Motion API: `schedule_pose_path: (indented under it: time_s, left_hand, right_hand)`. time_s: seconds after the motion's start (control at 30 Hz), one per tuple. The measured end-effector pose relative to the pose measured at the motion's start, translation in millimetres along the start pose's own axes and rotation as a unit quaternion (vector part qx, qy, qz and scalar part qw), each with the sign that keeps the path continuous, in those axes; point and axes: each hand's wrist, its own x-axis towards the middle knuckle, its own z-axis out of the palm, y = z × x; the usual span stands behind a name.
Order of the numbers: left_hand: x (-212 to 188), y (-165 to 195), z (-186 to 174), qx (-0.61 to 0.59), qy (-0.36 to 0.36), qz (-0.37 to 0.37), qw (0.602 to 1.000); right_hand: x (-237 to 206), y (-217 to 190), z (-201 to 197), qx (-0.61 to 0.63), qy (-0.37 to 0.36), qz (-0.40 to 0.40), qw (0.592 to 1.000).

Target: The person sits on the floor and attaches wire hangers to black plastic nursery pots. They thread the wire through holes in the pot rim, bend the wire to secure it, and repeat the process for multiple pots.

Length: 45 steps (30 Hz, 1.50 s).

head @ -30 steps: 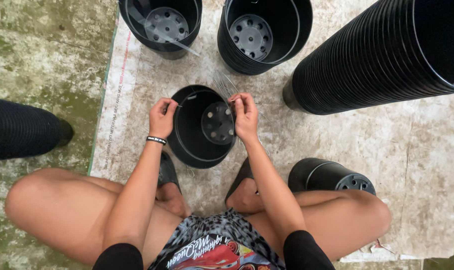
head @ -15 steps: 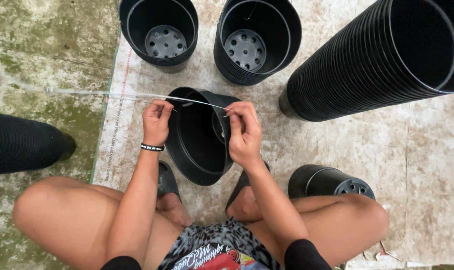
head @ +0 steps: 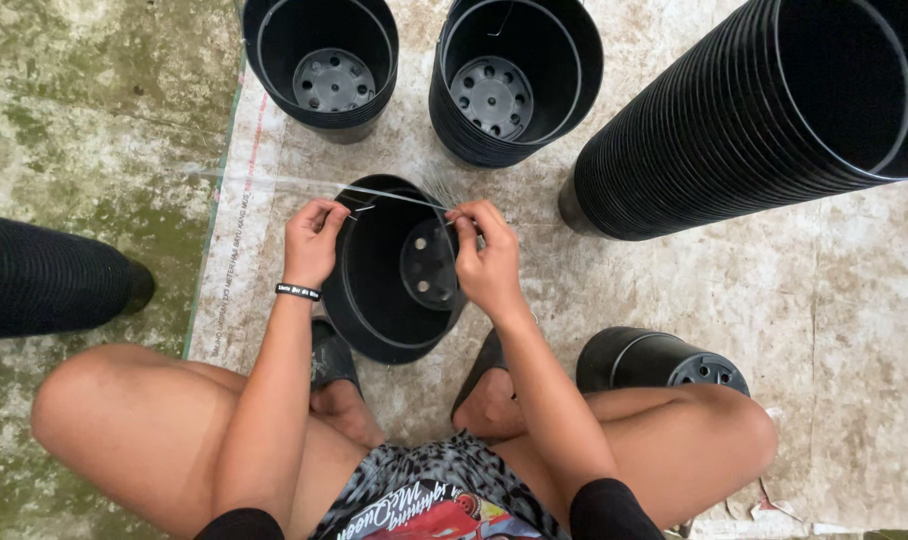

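Note:
A black plastic pot (head: pixel 384 300) stands between my feet, its drain holes showing inside. My left hand (head: pixel 312 242) pinches the pot's left rim, a dark band on its wrist. My right hand (head: pixel 486 262) grips the right rim. A thin clear strand (head: pixel 394 196) stretches between both hands across the pot's top and trails off to the left over the mat.
Two more black pots (head: pixel 326 62) (head: pixel 519 75) stand at the far side of the white mat (head: pixel 824 300). A tall nested stack of pots (head: pixel 754 110) rises at right, another stack (head: pixel 44 285) lies at left, and a tipped pot (head: pixel 659 360) lies by my right knee.
The strand was drawn out to the left across the pot. My hands shifted slightly along the rim, and the pot tilted a little toward me.

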Motion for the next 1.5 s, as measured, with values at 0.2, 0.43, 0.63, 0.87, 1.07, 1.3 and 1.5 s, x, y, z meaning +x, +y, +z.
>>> schedule_pose_path:
  time_s: [0.2, 0.43, 0.63, 0.87, 1.07, 1.3, 1.5]
  left_hand:
    - [-11.4, -3.2, 4.7, 0.143, 0.024, -0.003, 0.989]
    - [-32.9, -10.9, 22.6, 0.263, 0.046, -0.027, 0.963]
    - [-38.3, -13.2, 34.6, 0.268, 0.071, 0.000, 0.961]
    - [-49.6, -20.1, 54.9, 0.253, 0.110, -0.013, 0.961]
    - [-55.7, -29.2, 60.9, 0.251, 0.098, -0.006, 0.963]
    - [-53.8, -39.2, 62.7, 0.254, 0.091, -0.015, 0.963]
    - [-50.7, -42.9, 62.5, 0.243, 0.088, -0.019, 0.966]
  right_hand:
    - [-11.6, 97.9, 22.2, 0.056, -0.047, 0.160, 0.984]
    - [-33.8, 136.9, 28.2, 0.067, -0.040, 0.199, 0.977]
    - [-26.3, 129.8, 26.4, 0.012, -0.005, 0.197, 0.980]
    - [-19.0, 120.7, 26.3, -0.029, 0.057, 0.182, 0.981]
    - [-24.6, 130.9, 19.2, -0.073, 0.044, 0.192, 0.978]
    - [-26.7, 146.3, 15.4, -0.079, -0.013, 0.173, 0.982]
    - [-33.8, 141.1, 11.3, -0.079, 0.000, 0.086, 0.993]
